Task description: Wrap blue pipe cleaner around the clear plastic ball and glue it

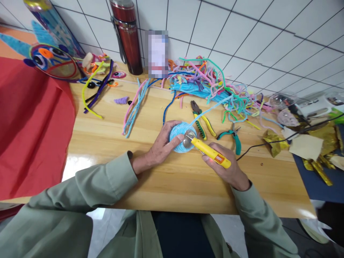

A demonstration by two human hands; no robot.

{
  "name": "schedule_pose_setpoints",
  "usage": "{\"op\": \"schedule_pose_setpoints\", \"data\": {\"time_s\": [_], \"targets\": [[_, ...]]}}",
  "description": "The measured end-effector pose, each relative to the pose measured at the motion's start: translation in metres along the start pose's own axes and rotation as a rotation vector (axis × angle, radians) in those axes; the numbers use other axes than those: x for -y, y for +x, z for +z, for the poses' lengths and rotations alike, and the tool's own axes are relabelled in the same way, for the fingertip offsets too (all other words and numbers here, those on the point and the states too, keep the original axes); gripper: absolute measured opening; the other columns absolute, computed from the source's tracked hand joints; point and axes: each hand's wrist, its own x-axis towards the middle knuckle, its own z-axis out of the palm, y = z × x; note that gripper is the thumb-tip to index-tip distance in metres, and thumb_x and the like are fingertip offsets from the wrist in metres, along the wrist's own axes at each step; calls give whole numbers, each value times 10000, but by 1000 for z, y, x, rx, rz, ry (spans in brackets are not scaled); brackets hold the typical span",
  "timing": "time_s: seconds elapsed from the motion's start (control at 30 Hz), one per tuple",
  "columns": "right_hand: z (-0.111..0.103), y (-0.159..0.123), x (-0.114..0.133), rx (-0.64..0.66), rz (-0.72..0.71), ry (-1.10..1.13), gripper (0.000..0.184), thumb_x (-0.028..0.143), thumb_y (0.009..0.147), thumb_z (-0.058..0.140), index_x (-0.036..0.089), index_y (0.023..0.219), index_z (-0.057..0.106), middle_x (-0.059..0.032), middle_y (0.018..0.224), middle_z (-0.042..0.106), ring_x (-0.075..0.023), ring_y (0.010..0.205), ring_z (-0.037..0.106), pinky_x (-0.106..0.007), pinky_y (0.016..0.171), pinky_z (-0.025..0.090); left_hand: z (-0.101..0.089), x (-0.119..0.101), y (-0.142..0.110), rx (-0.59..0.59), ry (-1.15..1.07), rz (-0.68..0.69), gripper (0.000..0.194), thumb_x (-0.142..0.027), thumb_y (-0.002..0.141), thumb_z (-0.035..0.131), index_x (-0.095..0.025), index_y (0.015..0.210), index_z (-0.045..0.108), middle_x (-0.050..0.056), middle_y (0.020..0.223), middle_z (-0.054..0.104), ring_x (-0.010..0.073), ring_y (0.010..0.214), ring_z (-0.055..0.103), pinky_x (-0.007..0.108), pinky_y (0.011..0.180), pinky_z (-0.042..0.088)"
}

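Note:
My left hand is wrapped round the left side of a round form coiled with light blue pipe cleaner, thumb on its near side. A silvery, bare patch shows on the form. From its top a loose blue pipe cleaner strand runs up to the right. My right hand grips a yellow hot glue gun, its nozzle at the bare patch; I cannot tell whether it touches. Just beyond lie pliers with yellow-green handles and small teal-handled pliers.
A tangled heap of pipe cleaners lies along the tiled wall. A dark red flask and a blurred phone-like object stand behind. Left are red cloth and a blue face craft. A black cord crosses rightward toward gold scraps.

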Motion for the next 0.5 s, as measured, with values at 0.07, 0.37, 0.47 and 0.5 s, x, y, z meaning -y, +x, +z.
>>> {"op": "schedule_pose_setpoints", "data": {"time_s": [0.07,0.37,0.47,0.5], "targets": [[1,-1,-1,-7,1,4,175,314,1026,690,273,905,570,20,785,571,-170,654,545,-328,623,442,0,1,0,-6,1,-2,492,-583,1066,613,-269,1440,554,107,1446,614,304,1376,578,519,1257,435],[3,0,-2,-19,-21,12,155,329,1050,661,267,927,589,2,818,624,-185,691,581,-343,655,456,0,0,0,9,29,20,482,-569,1078,596,-264,1449,551,114,1456,608,300,1364,577,508,1239,443],[1,-1,-2,-20,-9,-17,159,333,1038,681,260,932,588,6,803,618,-179,679,574,-337,653,460,0,0,1,9,33,32,479,-572,1082,590,-262,1444,547,108,1429,614,289,1334,590,490,1211,465],[1,-2,-2,-16,-8,-27,170,344,1034,689,260,928,586,9,793,609,-178,669,568,-336,649,462,0,0,1,9,32,37,478,-572,1082,590,-260,1442,547,106,1418,616,284,1322,595,482,1199,474]]}}
